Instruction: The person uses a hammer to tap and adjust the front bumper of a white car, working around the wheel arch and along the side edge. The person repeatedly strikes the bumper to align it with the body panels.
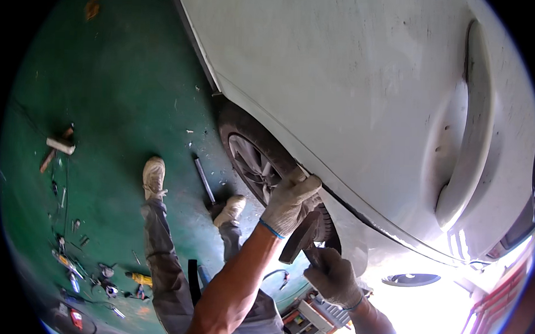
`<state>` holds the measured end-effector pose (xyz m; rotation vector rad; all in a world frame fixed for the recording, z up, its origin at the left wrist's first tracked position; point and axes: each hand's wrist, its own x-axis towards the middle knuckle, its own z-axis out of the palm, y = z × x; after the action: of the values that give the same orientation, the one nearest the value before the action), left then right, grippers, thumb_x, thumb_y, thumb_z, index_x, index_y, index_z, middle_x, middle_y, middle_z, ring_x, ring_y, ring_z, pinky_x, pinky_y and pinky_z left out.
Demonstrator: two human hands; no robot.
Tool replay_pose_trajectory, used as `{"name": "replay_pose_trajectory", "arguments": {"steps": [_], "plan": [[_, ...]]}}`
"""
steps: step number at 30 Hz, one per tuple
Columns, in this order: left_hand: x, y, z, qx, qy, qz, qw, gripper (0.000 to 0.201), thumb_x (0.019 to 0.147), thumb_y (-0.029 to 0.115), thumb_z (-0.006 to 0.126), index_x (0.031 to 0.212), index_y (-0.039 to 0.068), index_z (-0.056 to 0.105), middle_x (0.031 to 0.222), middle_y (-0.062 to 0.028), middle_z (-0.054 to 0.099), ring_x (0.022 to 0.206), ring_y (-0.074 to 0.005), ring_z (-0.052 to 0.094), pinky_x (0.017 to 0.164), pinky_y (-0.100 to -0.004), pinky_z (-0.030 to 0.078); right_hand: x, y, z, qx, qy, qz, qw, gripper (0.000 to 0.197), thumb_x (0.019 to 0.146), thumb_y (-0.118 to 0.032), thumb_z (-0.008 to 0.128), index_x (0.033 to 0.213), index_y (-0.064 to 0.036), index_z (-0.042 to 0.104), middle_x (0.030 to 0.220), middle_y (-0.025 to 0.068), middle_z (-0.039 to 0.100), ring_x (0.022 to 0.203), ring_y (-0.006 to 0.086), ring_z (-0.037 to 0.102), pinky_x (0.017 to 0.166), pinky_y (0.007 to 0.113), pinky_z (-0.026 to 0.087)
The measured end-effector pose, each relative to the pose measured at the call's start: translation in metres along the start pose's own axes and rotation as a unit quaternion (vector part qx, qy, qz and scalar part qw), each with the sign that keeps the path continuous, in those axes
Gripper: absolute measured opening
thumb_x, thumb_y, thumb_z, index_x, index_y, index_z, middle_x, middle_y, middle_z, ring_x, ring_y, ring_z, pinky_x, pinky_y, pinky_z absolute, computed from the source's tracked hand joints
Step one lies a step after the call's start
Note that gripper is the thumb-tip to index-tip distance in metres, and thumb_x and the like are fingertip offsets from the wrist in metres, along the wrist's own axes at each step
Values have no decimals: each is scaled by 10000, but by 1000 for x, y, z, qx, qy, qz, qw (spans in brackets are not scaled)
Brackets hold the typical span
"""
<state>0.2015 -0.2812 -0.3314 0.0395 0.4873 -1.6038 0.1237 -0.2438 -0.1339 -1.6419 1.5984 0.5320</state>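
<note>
My left hand (pixel 291 204), in a pale knitted work glove with a blue cuff edge, is closed at the rim of the wheel arch. A small pale end shows above its fingers, but what they grip is hidden. Behind the hand is the car wheel (pixel 253 157), with a dark tyre and a grey spoked rim. My right hand (pixel 335 279), gloved alike, is wrapped round the short visible handle of a hammer. Its dark, blocky hammer head (pixel 299 237) is held just below my left hand, beside the tyre. The white car body panel (pixel 352 93) rises above the arch.
A metal bar (pixel 204 179) lies on the green floor (pixel 104 114) near my shoes. Left of them are a mallet-like tool (pixel 61 145), a yellow power tool (pixel 138 278) and scattered hand tools. A tool cart (pixel 309 321) stands below; the door handle (pixel 472 127) projects at right.
</note>
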Motion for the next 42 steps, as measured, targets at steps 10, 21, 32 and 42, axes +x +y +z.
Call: {"name": "replay_pose_trajectory", "arguments": {"steps": [10,21,32,42], "plan": [[-1,-42,4,-83,4,112,990,337,990,296,702,1185,36,610,992,-18,701,788,-98,686,657,-203,570,-24,93,-4,34,-64,-182,981,334,861,-13,707,1166,56,588,786,38,643,641,92,585,574,266,478],[-6,-57,-11,67,16,64,996,449,975,406,705,1146,3,604,942,-33,658,767,-98,643,652,-225,533,-33,87,8,136,-90,-57,985,340,886,-11,684,1195,65,562,842,46,632,701,83,583,606,255,488],[1,-13,-12,42,10,80,996,264,1037,293,602,1107,39,585,968,-48,654,859,-164,681,778,-344,578,14,24,-3,-105,-22,-126,986,666,885,-120,693,1477,12,419,1187,275,660,1019,386,717,863,414,564],[13,-20,-16,-11,27,120,992,248,986,295,677,897,78,597,734,26,559,588,-76,577,522,-244,477,38,4,3,-11,-23,-72,997,648,923,-151,651,1505,-15,402,1080,222,700,966,253,721,839,370,557]]}}
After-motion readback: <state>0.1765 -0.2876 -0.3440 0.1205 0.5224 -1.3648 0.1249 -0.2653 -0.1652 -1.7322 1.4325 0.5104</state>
